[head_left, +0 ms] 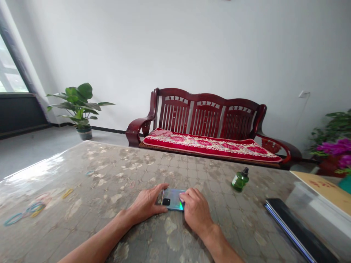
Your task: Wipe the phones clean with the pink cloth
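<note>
A shiny silver-blue smartphone [174, 202] lies between my hands, its back up and its dark camera block toward the left. My left hand [146, 204] grips the phone's left end, with the thumb along the near edge and a finger at the far edge. A thin light line crosses the phone beside these fingers; I cannot make out what it is. Closed around the right end is my right hand [197, 212], thumb pressed on the phone's back and the other fingers curled. Loose coloured rubber bands [37, 210] lie to the left on the patterned tablecloth [148, 244].
A green bottle [240, 180] with a black cap stands right of my hands. Farther right are a black folder [297, 226] and a tan cardboard piece [323, 188]. Beyond the table are a red wooden bench [208, 113] and a potted plant [82, 106]. Purple flowers [336, 147] stand at the right.
</note>
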Demonstrator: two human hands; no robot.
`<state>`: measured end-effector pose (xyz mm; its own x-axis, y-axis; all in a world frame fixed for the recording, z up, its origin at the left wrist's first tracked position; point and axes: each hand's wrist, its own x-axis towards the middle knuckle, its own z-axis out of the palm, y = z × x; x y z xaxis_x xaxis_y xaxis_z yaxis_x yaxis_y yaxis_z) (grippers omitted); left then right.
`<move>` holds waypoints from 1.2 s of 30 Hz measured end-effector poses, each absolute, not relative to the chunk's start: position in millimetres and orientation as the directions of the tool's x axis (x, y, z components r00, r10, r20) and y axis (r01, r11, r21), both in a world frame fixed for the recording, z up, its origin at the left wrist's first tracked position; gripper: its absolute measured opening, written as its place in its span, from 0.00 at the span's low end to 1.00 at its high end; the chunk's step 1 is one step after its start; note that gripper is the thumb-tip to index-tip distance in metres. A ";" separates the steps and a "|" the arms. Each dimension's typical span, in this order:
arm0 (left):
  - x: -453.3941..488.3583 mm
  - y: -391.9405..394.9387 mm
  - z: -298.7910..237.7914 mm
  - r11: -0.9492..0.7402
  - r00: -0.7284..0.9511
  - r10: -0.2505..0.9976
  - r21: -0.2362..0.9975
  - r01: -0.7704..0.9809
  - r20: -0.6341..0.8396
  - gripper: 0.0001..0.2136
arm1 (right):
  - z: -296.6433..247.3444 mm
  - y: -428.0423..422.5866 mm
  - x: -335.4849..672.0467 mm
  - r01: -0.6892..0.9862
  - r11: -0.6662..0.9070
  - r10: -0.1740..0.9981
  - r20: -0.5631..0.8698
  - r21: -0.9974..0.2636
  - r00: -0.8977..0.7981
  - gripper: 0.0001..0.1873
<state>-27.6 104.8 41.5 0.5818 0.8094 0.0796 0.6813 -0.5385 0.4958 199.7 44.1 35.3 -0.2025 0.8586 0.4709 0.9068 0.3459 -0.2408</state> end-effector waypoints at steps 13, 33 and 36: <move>-32.5 108.7 24.2 -0.562 0.591 0.798 0.503 0.657 0.119 0.31 | 33.3 41.8 195.4 0.842 0.417 0.827 0.528 -0.342 -0.195 0.17; -29.9 101.9 37.5 -0.547 0.592 0.803 0.489 0.680 0.075 0.29 | 35.6 39.8 191.8 0.859 0.402 0.845 0.490 -0.317 -0.214 0.11; -30.0 101.8 38.5 -0.542 0.592 0.803 0.490 0.683 0.063 0.28 | 37.2 39.8 195.4 0.885 0.348 0.867 0.466 -0.308 -0.179 0.13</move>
<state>-30.0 101.8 38.5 0.5922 0.8033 0.0634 0.6826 -0.5419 0.4903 195.4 39.8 37.2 -0.1792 0.8667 0.4655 0.8854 0.3483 -0.3077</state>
